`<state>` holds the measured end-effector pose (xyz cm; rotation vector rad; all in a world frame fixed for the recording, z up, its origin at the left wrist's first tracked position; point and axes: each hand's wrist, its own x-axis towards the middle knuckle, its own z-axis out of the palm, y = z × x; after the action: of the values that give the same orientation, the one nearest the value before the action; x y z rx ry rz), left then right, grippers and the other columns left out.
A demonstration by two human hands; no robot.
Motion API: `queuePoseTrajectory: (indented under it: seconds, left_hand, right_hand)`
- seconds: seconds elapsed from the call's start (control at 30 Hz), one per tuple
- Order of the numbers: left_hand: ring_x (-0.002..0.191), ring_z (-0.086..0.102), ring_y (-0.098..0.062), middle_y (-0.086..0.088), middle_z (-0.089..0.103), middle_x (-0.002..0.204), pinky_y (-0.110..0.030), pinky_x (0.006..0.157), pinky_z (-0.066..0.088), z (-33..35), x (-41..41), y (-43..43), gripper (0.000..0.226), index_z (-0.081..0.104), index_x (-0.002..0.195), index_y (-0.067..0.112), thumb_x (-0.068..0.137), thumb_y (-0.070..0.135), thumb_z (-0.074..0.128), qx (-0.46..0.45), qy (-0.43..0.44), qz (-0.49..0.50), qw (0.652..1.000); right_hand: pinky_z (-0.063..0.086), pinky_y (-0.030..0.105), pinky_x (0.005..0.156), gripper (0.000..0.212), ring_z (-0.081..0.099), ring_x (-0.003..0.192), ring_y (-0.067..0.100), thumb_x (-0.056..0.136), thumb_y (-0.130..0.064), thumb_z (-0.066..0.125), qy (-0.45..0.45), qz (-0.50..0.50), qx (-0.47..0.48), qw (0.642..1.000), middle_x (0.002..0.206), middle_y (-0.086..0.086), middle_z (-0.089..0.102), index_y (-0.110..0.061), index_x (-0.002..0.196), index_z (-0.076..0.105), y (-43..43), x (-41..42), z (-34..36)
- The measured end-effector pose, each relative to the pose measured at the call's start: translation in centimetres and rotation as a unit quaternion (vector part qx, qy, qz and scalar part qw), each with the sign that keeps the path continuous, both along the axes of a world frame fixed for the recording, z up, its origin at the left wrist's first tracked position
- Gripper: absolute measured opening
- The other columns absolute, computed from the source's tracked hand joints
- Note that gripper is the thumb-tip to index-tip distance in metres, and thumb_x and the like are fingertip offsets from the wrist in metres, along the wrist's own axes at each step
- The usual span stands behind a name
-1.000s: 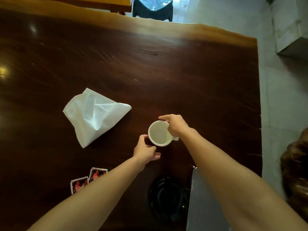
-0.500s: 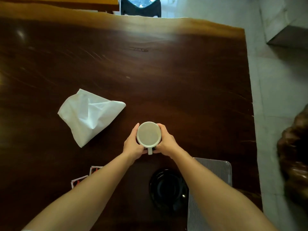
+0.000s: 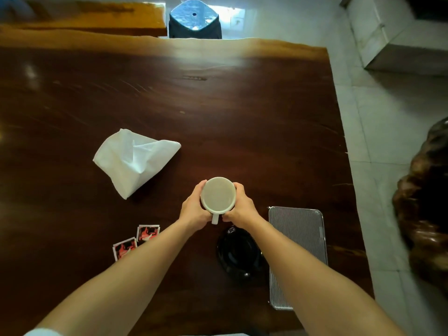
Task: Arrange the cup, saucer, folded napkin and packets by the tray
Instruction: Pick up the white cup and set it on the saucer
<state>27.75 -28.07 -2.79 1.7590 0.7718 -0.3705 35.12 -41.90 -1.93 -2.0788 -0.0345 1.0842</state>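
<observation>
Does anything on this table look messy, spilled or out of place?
Nothing is spilled or broken. The white napkin is the odd one: it lies rumpled and skewed rather than neatly folded. The two red packets sit tilted near the left forearm. Both hands cup the white cup, beyond the black saucer and the metal tray.

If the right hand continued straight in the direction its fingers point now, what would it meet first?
The right hand points away from the person and slightly left, and it already wraps the cup. Past the cup only bare table shows on that line, so the way looks free, though depth is uncertain.
</observation>
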Motion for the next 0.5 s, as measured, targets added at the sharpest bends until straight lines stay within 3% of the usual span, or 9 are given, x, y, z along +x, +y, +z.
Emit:
queuePoseTrajectory:
  seconds: [0.13,0.37,0.5]
  left_hand:
    - [0.128,0.045,-0.013,0.003,0.052,0.139,-0.049,0.105,0.05,1.2,-1.3,-1.8,0.103,0.034,0.149,0.034,0.067,0.012,0.091,0.004,-0.012,-0.011,1.0]
    - [0.133,0.046,-0.02,0.001,0.052,0.14,-0.05,0.106,0.049,1.7,-4.1,-5.6,0.103,0.034,0.15,0.033,0.066,0.013,0.091,0.013,-0.021,-0.022,0.999]
    - [0.131,0.048,-0.022,-0.001,0.054,0.137,-0.048,0.106,0.048,1.4,-5.5,-7.1,0.101,0.034,0.149,0.034,0.067,0.009,0.089,0.02,-0.017,-0.033,0.999]
  right_hand:
    - [0.053,0.022,0.06,0.091,0.057,0.1,0.015,0.075,-0.01,0.08,-0.027,0.008,-0.011,1.0,0.12,0.001,0.051,-0.028,0.144,0.024,-2.1,-1.6,1.2]
    - [0.048,0.02,0.057,0.091,0.057,0.102,0.018,0.074,-0.007,0.08,-0.049,0.011,-0.032,0.998,0.121,0.003,0.052,-0.027,0.143,0.024,-6.0,-4.6,1.8]
    - [0.059,0.034,0.075,0.094,0.058,0.105,0.021,0.072,-0.003,0.079,-0.051,0.014,-0.044,0.998,0.121,0.004,0.053,-0.028,0.144,0.024,-7.6,-6.0,1.5]
